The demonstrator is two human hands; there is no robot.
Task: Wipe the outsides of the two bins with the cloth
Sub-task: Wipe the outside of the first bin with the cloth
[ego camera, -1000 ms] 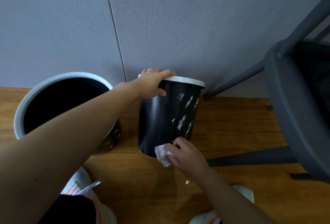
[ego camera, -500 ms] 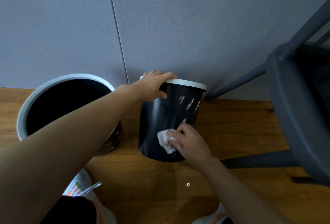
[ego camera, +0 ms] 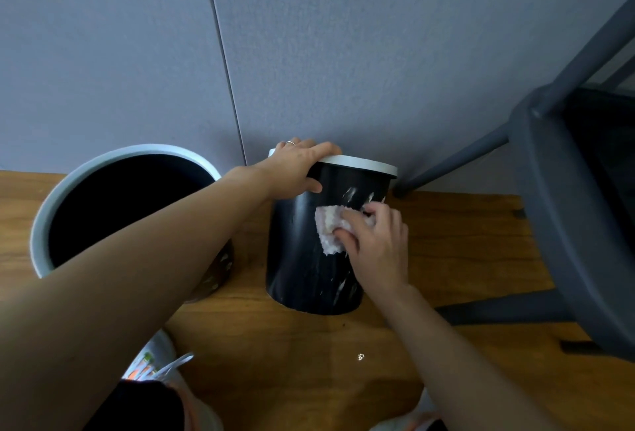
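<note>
You have two bins on the floor. Your left hand [ego camera: 294,165] curls its fingers over the rim of the smaller bin [ego camera: 302,259]; your right hand [ego camera: 376,245] presses one cloth [ego camera: 328,224] against its side under bent fingers. The larger bin [ego camera: 68,190] stands beside your left forearm.

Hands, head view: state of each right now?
Left hand: grips the white rim of the small black bin, fingers curled over its edge.
Right hand: holds the cloth, pressing it against the bin's side.

no readable text, labels, brands or numbers on anything in view
</note>
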